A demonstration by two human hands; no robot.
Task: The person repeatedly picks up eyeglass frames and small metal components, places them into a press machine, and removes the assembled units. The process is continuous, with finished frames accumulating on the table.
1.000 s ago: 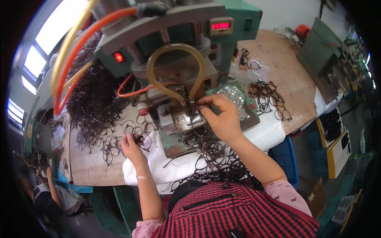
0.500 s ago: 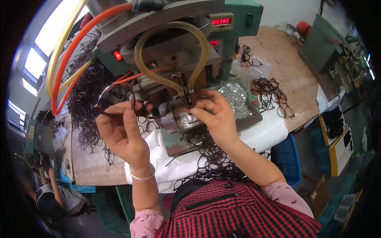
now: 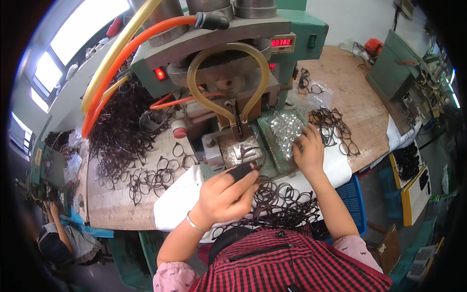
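Observation:
My left hand (image 3: 224,197) is closed on a dark plastic eyeglass frame (image 3: 262,159), which it holds low in front of the press's metal fixture (image 3: 224,155). A black sleeve (image 3: 240,172) covers one of its fingers, and much of the frame is hidden behind the hand. My right hand (image 3: 310,155) reaches to the right edge of a green tray (image 3: 271,155). Its fingers are bent and apart, with the tips at a heap of small shiny metal pieces (image 3: 287,127). Whether a piece is between those fingertips is too small to see. The press head (image 3: 238,127) stands above the fixture.
Eyeglass frames lie piled before me (image 3: 282,202), on the left of the bench (image 3: 114,207) and on the right (image 3: 333,124). A yellowish hose loop (image 3: 195,73) hangs from the press. A blue basket (image 3: 351,199) stands at the right. Another person (image 3: 61,238) works at far left.
My right hand has left the fixture and moved right to the metal pieces. My left hand has brought the eyeglass frame right and nearer, before the fixture. The view has shifted slightly.

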